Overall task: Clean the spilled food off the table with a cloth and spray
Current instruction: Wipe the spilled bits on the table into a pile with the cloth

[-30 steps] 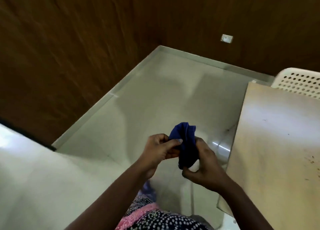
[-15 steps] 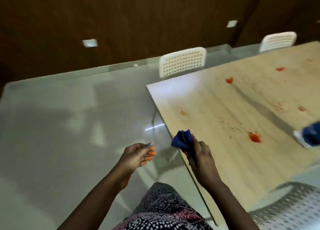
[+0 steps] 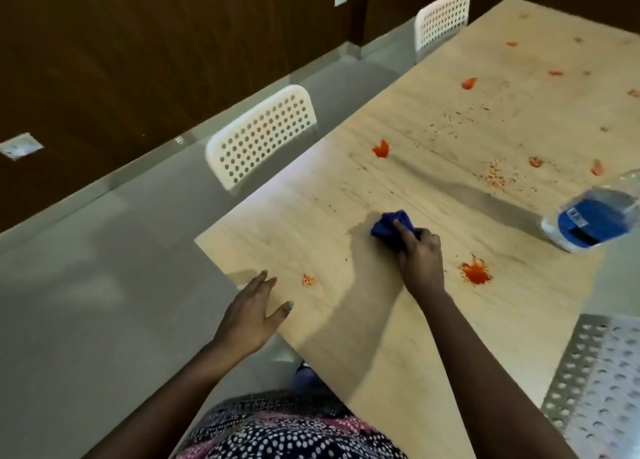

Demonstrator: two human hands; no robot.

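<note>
Right hand: now the right hand [image 3: 420,256] grips a bunched dark blue cloth [image 3: 391,226], fingers curled over the wad and pressing it down on the pale wooden table [image 3: 346,320], apparently so a thick pad meets the surface.
Left hand: the left hand [image 3: 252,315] lies flat with fingers straight at the table's near left edge, holding nothing; I judge it braces the body for the reach.
Cloth position: on the tabletop, between two orange stains and touching neither.
Spilled food: a small orange smear [image 3: 307,280] sits near the left hand's fingertips; a larger orange-red splat [image 3: 475,273] lies just right of the right wrist; another red blot [image 3: 381,149] lies farther up, and more red bits and crumbs are scattered toward the far end.
Spray: a clear plastic bottle with a blue label [image 3: 592,223] stands at the table's right edge, well apart from both hands, so I cannot tell whether any stain is wetted.
Progress: judged early, since every visible stain looks intact.
Next need: a sweep toward one of the nearest stains, with firm downward pressure.
Surroundings: white perforated plastic chairs [image 3: 263,136] stand along the far side.
</note>
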